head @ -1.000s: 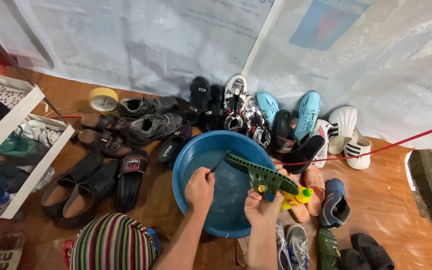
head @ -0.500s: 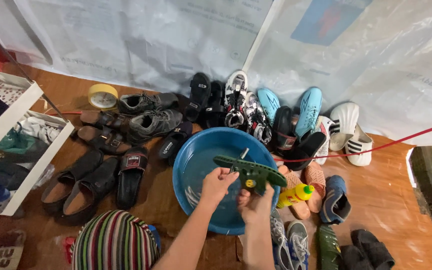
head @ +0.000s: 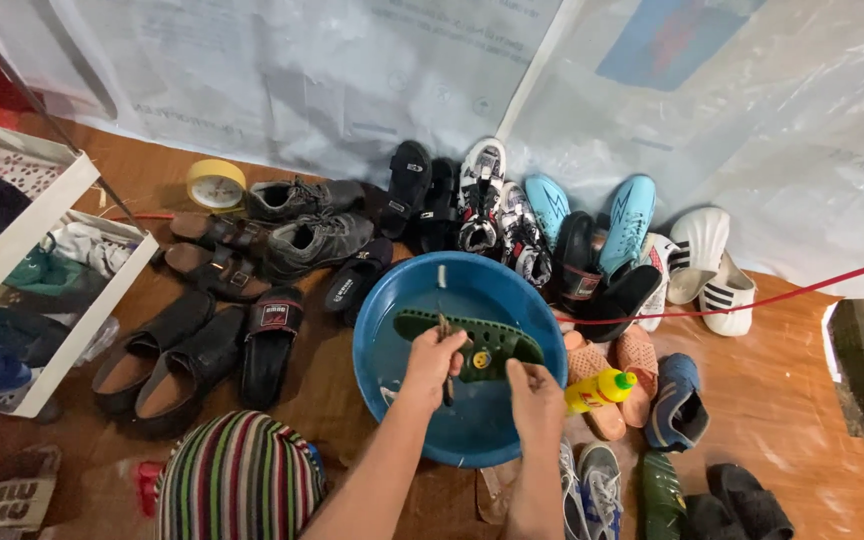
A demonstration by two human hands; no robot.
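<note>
A round blue basin [head: 477,425] sits on the brown floor in front of me. Inside it lies a dark green clog [head: 472,338] with holes and a yellow stud. My right hand [head: 537,398] grips the clog's near right end. My left hand [head: 432,360] rests on the clog's middle and is closed on a thin brush-like stick [head: 445,385]. The stick's far end is hard to make out.
Many shoes and sandals ring the basin: black slides [head: 187,355] at the left, sneakers [head: 302,235] and blue boots [head: 627,225] behind. A yellow bottle [head: 597,390] lies at the right. A striped cloth [head: 237,480], a tape roll [head: 215,183], a white shelf [head: 52,290] and a red cord [head: 752,300] are nearby.
The green clog came down from above the basin's right rim into the basin. My left hand moved from the basin's left side onto the clog.
</note>
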